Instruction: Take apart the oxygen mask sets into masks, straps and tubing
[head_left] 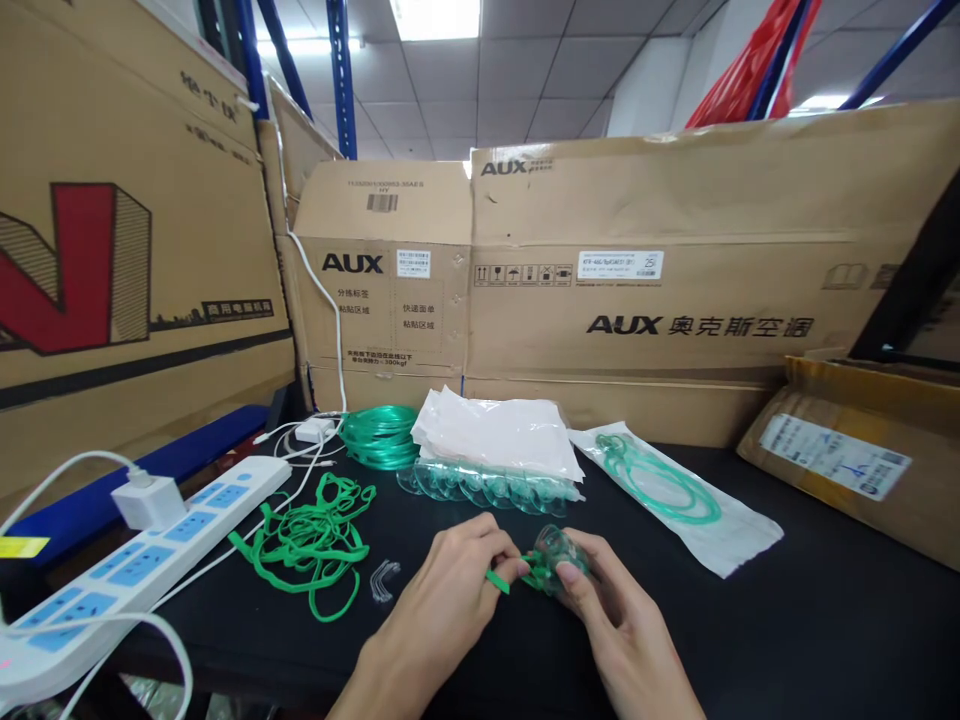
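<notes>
Near the front middle of the black table, my right hand (619, 605) holds a small clear-green plastic face mask (556, 548), thumb on the near side. My left hand (457, 585) pinches a green elastic strap (498, 581) just left of the mask; the strap's short end pokes out below the fingers, and its other part runs to the mask. How the strap meets the mask is partly hidden by the fingers. A tangle of green elastic straps (315, 545) lies to the left. Between it and my left hand sit several thin clear or metallic strips (384, 580).
Behind my hands lie a row of nested clear masks (480, 487), white pouches (495, 435) and coiled green tubing (379, 437). A pouch with green tubing (660, 490) is at right. A power strip (135, 570) with white cables runs along the left; cardboard (615, 220) walls the back.
</notes>
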